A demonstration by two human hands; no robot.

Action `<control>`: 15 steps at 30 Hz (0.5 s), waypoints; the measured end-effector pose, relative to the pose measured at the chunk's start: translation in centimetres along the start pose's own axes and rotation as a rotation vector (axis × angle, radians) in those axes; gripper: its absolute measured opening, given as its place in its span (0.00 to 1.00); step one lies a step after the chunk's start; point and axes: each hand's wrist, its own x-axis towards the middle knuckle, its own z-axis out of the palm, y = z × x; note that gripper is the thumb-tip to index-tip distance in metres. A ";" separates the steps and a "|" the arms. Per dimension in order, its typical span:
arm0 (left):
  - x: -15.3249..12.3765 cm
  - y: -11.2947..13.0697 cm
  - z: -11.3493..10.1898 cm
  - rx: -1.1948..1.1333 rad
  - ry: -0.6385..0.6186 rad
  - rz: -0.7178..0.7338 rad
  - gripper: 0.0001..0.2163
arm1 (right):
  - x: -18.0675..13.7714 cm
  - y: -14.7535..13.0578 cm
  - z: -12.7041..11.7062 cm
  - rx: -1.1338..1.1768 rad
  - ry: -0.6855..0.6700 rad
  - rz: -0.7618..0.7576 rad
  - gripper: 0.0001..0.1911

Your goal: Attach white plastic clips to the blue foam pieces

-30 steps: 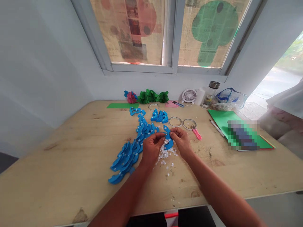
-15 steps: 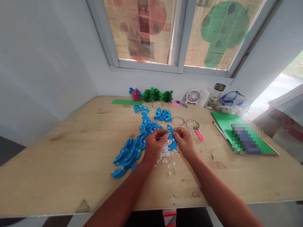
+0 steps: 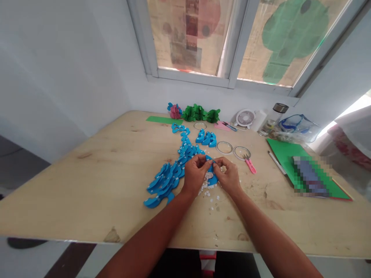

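My left hand and my right hand meet over the middle of the wooden table, both pinching one curved blue foam piece. Fingers of both hands are closed on it at its upper end. Under the hands lies a scatter of small white paper bits. A long trail of similar blue foam pieces runs from just left of my left hand toward the near left.
Two tape rolls and pink-handled snips lie beyond my right hand. Further back are more blue pieces, green paper flowers, a small fan, a bottle. Green sheets lie at right.
The view has swung left and tilted; my hands have drawn closer together on the blue piece, with fingertips now pinched at its top.
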 end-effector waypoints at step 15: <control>0.1 0.7 0.1 -0.148 0.021 -0.147 0.07 | 0.1 0.1 -0.1 0.011 -0.012 0.032 0.06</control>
